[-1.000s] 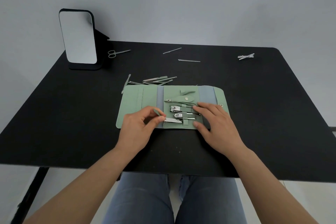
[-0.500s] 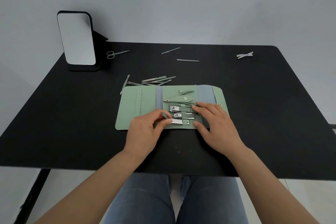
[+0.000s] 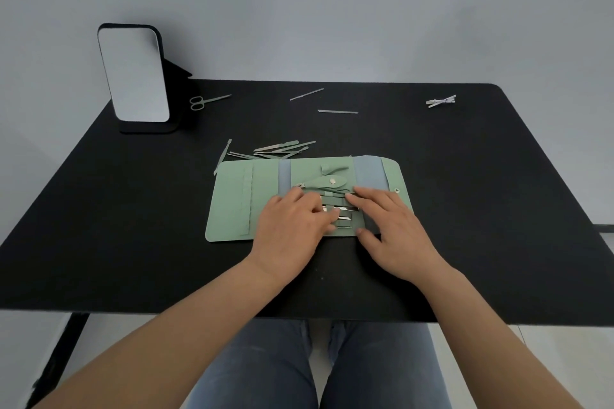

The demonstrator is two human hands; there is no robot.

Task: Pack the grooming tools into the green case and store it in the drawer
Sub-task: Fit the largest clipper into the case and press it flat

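A mirror (image 3: 134, 75) on a black stand sits upright at the far left corner of the black table (image 3: 498, 209); just to its right, near the far edge, lie small scissors (image 3: 207, 100) with their tips pointing right; further along the far edge rest a thin rod (image 3: 306, 94) and a flat file (image 3: 337, 111), set apart from each other; a loose heap of slim tools (image 3: 272, 151) lies nearer the middle, touching the far edge of the green case (image 3: 232, 206); the green case lies unfolded and flat near the front edge of the table, at its middle, with a plain flap on its left and two grey-blue bands across it; nippers (image 3: 324, 183) are strapped in its upper middle, and below them clippers (image 3: 342, 209) sit under green loops; the left hand (image 3: 292, 229) lies palm down on the left half of the case, its fingers loosely bent with the tips touching the clippers; whether it has hold of one I cannot tell, since the fingers hide the contact; the right hand (image 3: 392, 229) lies palm down on the right part of the case, fingers nearly straight and spread, pressing the case beside the loops, its thumb at the front edge of the case; it grips nothing; well apart, near the far right corner of the table, lies a pale clip (image 3: 441, 101); below the front edge, knees in jeans (image 3: 319, 368) show.
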